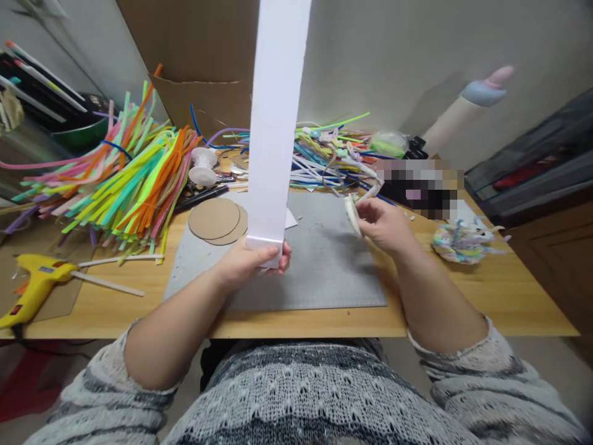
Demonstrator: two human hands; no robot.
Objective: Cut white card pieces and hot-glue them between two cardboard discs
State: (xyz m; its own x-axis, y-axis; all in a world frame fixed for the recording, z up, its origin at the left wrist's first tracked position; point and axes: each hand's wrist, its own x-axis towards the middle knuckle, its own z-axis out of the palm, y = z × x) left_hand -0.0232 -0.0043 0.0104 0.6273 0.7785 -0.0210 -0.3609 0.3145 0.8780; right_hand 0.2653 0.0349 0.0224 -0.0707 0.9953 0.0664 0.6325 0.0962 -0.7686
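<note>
My left hand [250, 262] is closed on the folded bottom end of a long white paper strip [275, 123], which stands upright and runs out of the top of the view. My right hand [382, 225] is closed in a pinch on a small whitish ring-shaped piece [353, 215] held just above the grey cutting mat [319, 266]. The two hands are apart, each over the mat.
A big heap of coloured pipe cleaners [125, 173] lies at the left, more of them [333, 154] behind the mat. Cardboard discs [215, 219] sit on the mat's far left corner. A yellow glue gun [34, 287] lies at the left edge, a small woven piece [458, 242] at the right.
</note>
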